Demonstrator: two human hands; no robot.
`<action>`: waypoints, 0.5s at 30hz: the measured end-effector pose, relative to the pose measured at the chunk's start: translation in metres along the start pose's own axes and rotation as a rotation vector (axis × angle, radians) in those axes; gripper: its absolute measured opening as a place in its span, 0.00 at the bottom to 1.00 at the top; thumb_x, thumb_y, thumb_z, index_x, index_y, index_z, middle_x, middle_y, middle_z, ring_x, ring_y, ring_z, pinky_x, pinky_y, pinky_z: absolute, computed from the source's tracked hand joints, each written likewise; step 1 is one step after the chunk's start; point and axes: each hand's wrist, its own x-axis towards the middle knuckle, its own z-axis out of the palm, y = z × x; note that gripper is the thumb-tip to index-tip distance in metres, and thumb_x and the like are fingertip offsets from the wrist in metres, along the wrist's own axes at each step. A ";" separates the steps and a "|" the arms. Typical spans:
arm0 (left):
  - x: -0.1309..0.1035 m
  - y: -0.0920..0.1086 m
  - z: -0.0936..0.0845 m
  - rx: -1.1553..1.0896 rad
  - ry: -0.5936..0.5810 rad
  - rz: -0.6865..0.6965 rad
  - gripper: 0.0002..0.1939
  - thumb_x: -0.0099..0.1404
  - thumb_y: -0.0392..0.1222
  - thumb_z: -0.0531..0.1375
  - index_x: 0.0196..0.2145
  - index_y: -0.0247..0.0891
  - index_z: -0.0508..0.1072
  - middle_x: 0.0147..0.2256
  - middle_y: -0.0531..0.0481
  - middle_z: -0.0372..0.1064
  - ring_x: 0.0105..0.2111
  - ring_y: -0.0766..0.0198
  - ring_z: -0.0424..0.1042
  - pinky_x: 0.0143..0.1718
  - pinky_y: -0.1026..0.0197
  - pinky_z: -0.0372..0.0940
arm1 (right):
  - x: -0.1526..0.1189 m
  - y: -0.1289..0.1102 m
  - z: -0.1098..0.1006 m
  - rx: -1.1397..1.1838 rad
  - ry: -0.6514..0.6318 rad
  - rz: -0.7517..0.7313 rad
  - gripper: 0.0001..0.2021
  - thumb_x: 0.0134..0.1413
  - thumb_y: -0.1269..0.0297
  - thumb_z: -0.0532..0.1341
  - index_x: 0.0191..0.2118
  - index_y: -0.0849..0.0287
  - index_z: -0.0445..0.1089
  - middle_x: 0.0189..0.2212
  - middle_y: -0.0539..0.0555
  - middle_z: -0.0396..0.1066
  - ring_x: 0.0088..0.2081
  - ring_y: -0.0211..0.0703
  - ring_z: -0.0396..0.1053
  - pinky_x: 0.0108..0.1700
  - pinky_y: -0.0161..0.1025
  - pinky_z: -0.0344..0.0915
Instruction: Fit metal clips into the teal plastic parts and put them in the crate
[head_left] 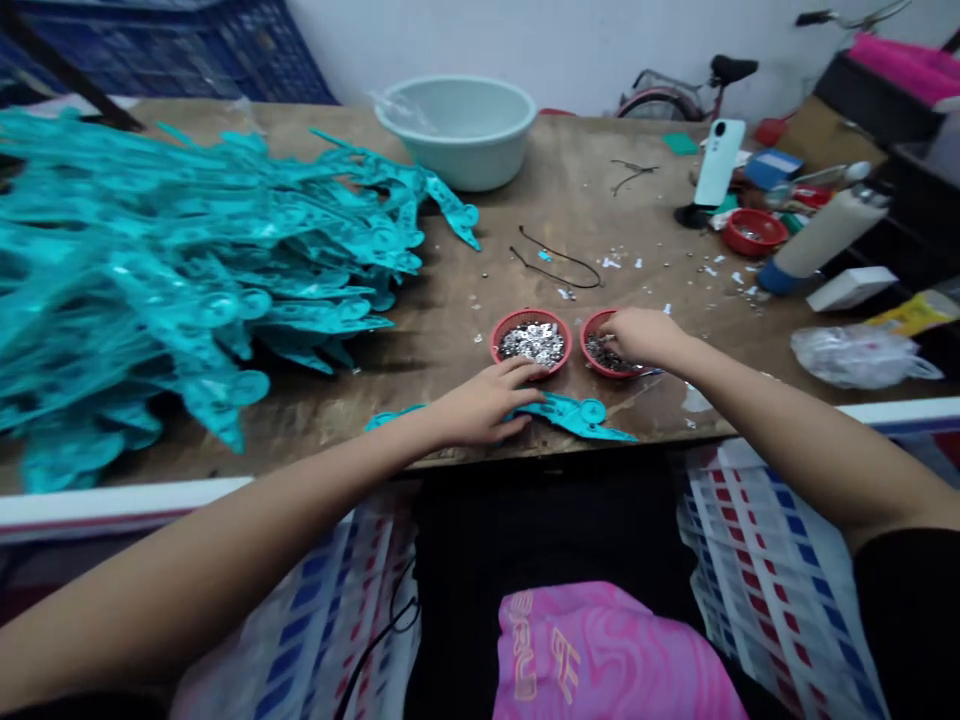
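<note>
Head view
Left fingers: your left hand (pixel 480 405) lies palm down with its fingers (pixel 525 372) spread flat, pressing on the teal plastic piece (pixel 574 415) at the near edge of the surface (pixel 450 300); they clamp nothing.
Right fingers: your right hand (pixel 641 335) reaches into the right red dish (pixel 592 352), fingers bent down and bunched over the small dark parts; you cannot tell whether they pinch one.
Teal plastic piece: it lies flat along the near edge, just in front of both dishes, one end under your left hand, the round end and pointed tip sticking out to the right.
Left red dish: the left red dish (pixel 531 340) sits just beyond your left fingertips, full of shiny silver bits, and stands just beside the right one.
Pile: a large heap of teal plastic pieces (pixel 172 270) covers the left half of the surface, well apart from your hands.
Basin: a pale basin (pixel 457 130) stands at the far side, behind the pile's right end.
Wire: a thin black wire (pixel 559 262) lies beyond the dishes among scattered small bits.
Right side: a white phone (pixel 718 160) stands upright on a holder, with another red bowl (pixel 752 232) near it and a clear plastic bag (pixel 855 355) close to your right forearm.
</note>
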 end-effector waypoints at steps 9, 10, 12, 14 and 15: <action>-0.017 0.010 -0.014 0.020 -0.268 -0.020 0.36 0.85 0.39 0.71 0.86 0.50 0.78 0.94 0.35 0.55 0.94 0.20 0.56 0.88 0.18 0.71 | -0.007 0.122 -0.096 0.807 0.736 -0.018 0.20 0.91 0.69 0.69 0.78 0.59 0.85 0.63 0.60 0.87 0.49 0.39 0.86 0.56 0.36 0.82; -0.016 0.007 -0.015 0.010 -0.263 -0.020 0.36 0.85 0.39 0.70 0.86 0.50 0.79 0.92 0.36 0.61 0.93 0.22 0.59 0.88 0.18 0.72 | 0.006 0.150 -0.098 0.784 0.780 0.104 0.22 0.92 0.73 0.65 0.80 0.62 0.82 0.66 0.62 0.86 0.48 0.36 0.85 0.56 0.34 0.80; -0.015 0.002 -0.016 -0.022 -0.254 -0.019 0.31 0.86 0.39 0.70 0.82 0.49 0.82 0.86 0.37 0.74 0.91 0.25 0.66 0.87 0.21 0.75 | 0.032 0.205 -0.090 0.581 0.775 0.420 0.22 0.93 0.79 0.61 0.79 0.69 0.81 0.69 0.65 0.86 0.51 0.30 0.82 0.60 0.31 0.75; -0.014 -0.001 -0.017 -0.052 -0.228 -0.007 0.25 0.87 0.40 0.68 0.77 0.48 0.86 0.78 0.39 0.84 0.86 0.29 0.74 0.84 0.25 0.80 | 0.054 0.249 -0.069 0.483 0.698 0.569 0.17 0.87 0.82 0.66 0.72 0.77 0.83 0.69 0.70 0.84 0.56 0.30 0.81 0.66 0.31 0.72; -0.014 -0.001 -0.017 -0.062 -0.205 0.002 0.23 0.88 0.41 0.67 0.75 0.47 0.88 0.75 0.39 0.86 0.84 0.30 0.77 0.82 0.26 0.82 | 0.063 0.267 -0.055 0.454 0.651 0.620 0.16 0.85 0.81 0.70 0.70 0.79 0.83 0.69 0.72 0.84 0.56 0.31 0.80 0.66 0.30 0.72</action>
